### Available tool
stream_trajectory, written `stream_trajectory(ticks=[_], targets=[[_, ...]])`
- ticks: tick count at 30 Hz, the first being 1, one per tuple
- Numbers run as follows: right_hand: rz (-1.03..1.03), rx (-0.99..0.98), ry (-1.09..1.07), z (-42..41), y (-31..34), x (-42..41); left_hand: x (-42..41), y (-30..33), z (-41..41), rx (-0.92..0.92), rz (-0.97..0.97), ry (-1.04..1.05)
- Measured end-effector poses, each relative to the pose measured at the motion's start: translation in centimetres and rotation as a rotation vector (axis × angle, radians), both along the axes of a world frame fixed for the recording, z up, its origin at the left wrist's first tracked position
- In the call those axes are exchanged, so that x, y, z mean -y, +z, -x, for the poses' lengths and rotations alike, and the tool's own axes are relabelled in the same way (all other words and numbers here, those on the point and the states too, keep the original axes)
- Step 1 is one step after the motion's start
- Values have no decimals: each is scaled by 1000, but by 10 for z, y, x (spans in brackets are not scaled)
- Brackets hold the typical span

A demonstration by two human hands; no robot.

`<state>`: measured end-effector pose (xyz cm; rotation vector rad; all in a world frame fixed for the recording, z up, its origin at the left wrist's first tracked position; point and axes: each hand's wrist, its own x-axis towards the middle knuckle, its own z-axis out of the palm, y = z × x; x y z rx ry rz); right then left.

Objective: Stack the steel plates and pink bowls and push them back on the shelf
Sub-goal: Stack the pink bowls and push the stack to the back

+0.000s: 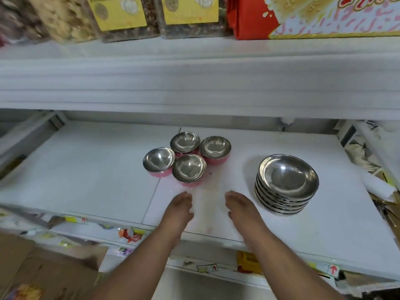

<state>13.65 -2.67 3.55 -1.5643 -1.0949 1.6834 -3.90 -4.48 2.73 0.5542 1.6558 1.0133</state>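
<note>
Several pink bowls (pixel 188 169) with steel insides stand close together, side by side, in the middle of the white shelf (pixel 86 169). To their right sits a stack of steel plates (pixel 286 182). My left hand (pixel 180 207) hovers just in front of the nearest bowl, fingers together and extended, holding nothing. My right hand (pixel 239 207) is beside it, left of the plate stack, flat and holding nothing. Neither hand touches a bowl or a plate.
An upper shelf (pixel 194 83) overhangs the back, carrying packaged dry goods (pixel 123 16) and a red box (pixel 303 16). Crumpled paper and cardboard (pixel 368 161) crowd the right end. A brown carton (pixel 43 271) sits below at the left.
</note>
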Motion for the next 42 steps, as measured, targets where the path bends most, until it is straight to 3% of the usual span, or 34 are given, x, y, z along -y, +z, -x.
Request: stream_trajectory(ticks=[8, 17, 25, 42], targets=[[45, -7, -64, 51, 9, -26, -15, 11, 85, 46, -93, 169], [89, -15, -252, 120, 9, -35, -56, -1, 171, 127, -51, 164], [140, -49, -402, 141, 3, -41, -86, -7, 193, 142, 40, 45], [173, -89, -411, 144, -19, -64, -102, -17, 199, 128, -17, -74]])
